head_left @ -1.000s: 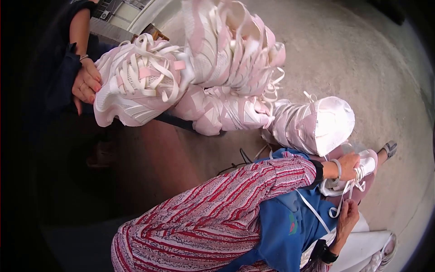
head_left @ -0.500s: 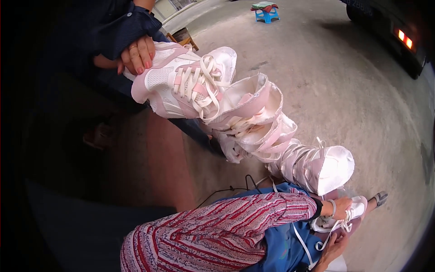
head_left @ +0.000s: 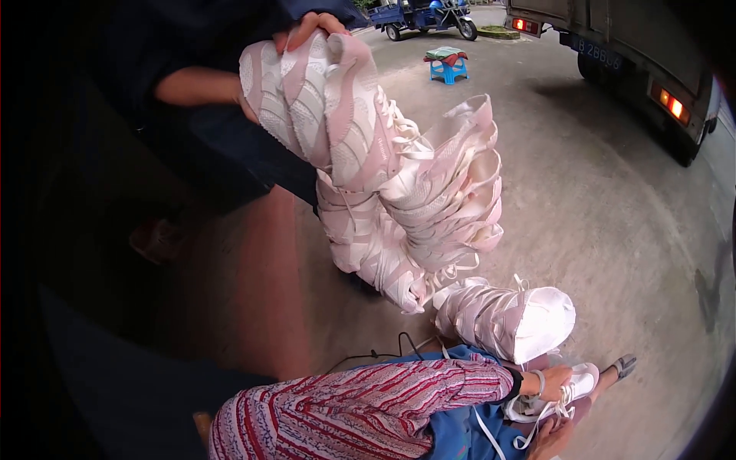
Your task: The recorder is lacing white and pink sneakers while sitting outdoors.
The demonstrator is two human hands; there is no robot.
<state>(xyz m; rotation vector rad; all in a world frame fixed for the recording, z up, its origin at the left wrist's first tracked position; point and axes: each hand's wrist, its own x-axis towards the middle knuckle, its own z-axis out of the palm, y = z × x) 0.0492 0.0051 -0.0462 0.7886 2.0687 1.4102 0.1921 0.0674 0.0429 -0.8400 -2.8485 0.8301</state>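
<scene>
In the lower right, a pink and white shoe upper (head_left: 584,376) lies over my lap. My left hand (head_left: 550,383), with a bracelet at the wrist, is closed on its near part by the lacing. Just below it, my right hand (head_left: 553,437) has its fingers bent together at the white shoelace (head_left: 566,397); its fingertips show only partly. Beyond my hands rests a bundle of nested shoe uppers (head_left: 502,314), its white toe end toward me. Another person's hand (head_left: 313,31) holds a long chain of similar uppers (head_left: 360,130) at the upper left.
A blue apron (head_left: 464,429) covers my lap. A blue stool (head_left: 448,70) with folded cloth stands farther off on the concrete floor (head_left: 567,207). At the upper right is a truck (head_left: 636,61) with lit rear lamps; a blue three-wheeler (head_left: 422,17) is at the back.
The other person's stack of uppers has turned and swung back toward them, apart from the bundle by my lap. My view has shifted. My hands stay at the shoe upper.
</scene>
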